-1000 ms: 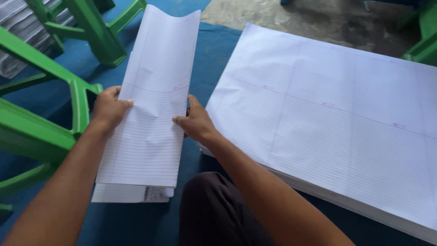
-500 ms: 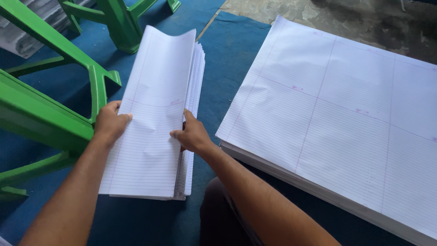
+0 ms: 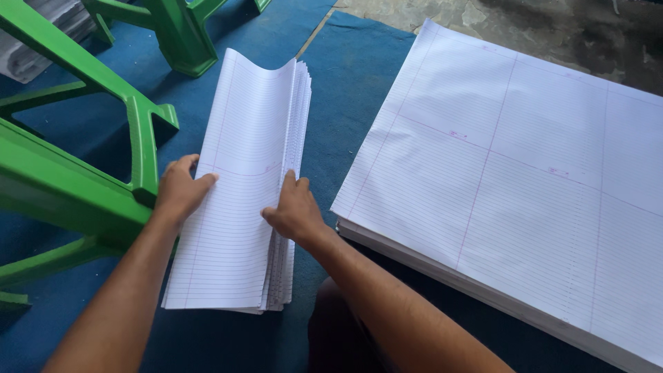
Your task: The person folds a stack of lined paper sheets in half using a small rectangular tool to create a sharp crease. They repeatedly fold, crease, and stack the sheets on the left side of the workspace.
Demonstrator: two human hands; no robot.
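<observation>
Folded lined sheets (image 3: 238,200) on blue mat (image 3: 345,76).

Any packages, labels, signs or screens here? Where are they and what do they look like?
No packages, signs or screens in view.
Small pinkish marks on the large ruled sheet stack, right: tiny rectangles, too small to tell.
Narrow ruled paper stack, centre, under both hands: white, fine lines, no label visible.
</observation>
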